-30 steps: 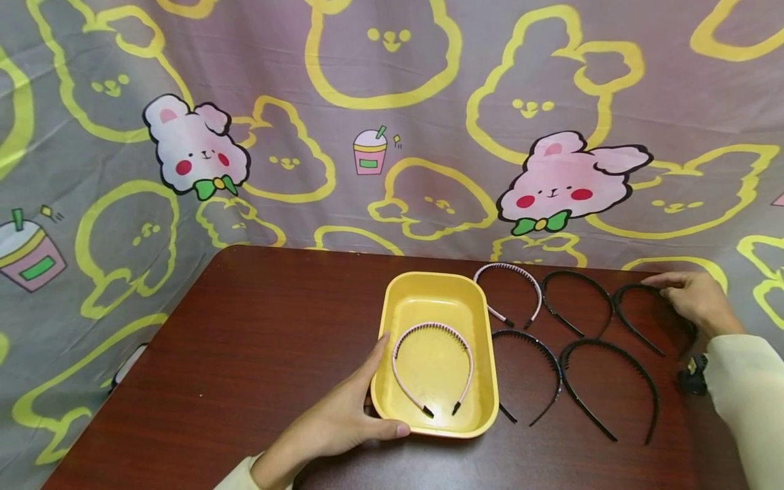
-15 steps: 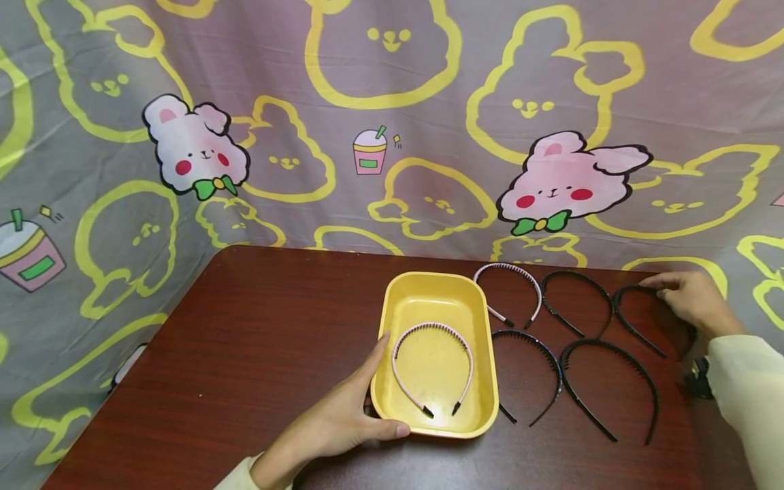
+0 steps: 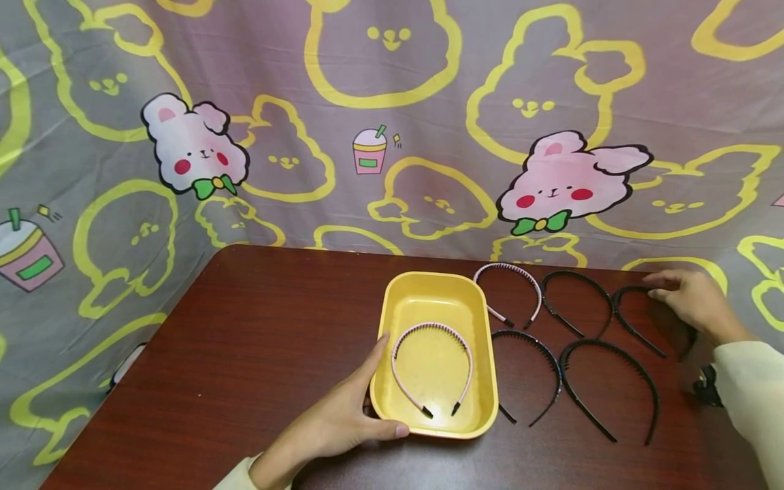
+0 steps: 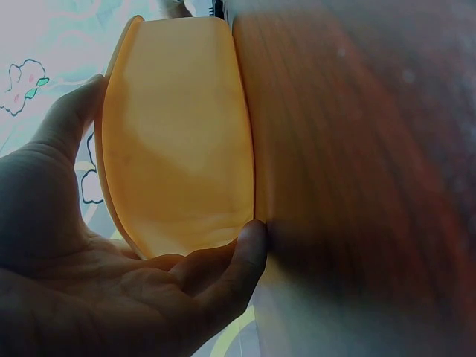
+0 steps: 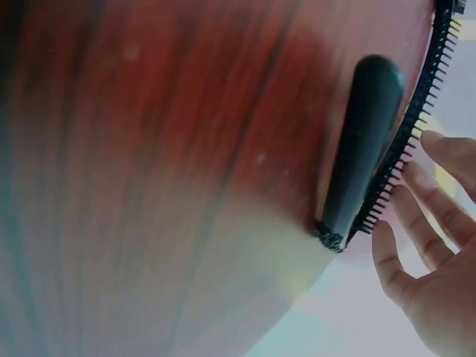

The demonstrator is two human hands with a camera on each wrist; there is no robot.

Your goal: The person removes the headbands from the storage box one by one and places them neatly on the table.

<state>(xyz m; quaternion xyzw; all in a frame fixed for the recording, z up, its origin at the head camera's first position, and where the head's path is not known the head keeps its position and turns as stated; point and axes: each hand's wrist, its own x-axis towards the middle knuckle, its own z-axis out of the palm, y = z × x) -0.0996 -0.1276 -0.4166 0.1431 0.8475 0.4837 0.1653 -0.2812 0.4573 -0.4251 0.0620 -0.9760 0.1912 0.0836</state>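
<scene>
At the tray's near-left corner, my left hand (image 3: 343,415) grips a yellow plastic tray (image 3: 441,374); thumb and fingers hold its rim and outer wall (image 4: 178,134). Inside it lies a pink headband (image 3: 432,325) with dark comb teeth and black tips. At the table's far right, my right hand (image 3: 698,303) reaches to a black toothed headband (image 3: 638,331), covering part of its arch. In the right wrist view, loosely extended fingers (image 5: 428,234) touch or nearly touch the teeth of that headband (image 5: 401,141).
Another pink headband (image 3: 505,265) and several black headbands (image 3: 603,341) lie in two rows right of the tray. The nearest ones partly disappear behind its rim. A patterned curtain (image 3: 422,136) hangs behind the brown table (image 3: 269,333).
My right hand has shifted slightly along the far-right black headband, the wrist moving a little right. The left hand, tray and other headbands have stayed put.
</scene>
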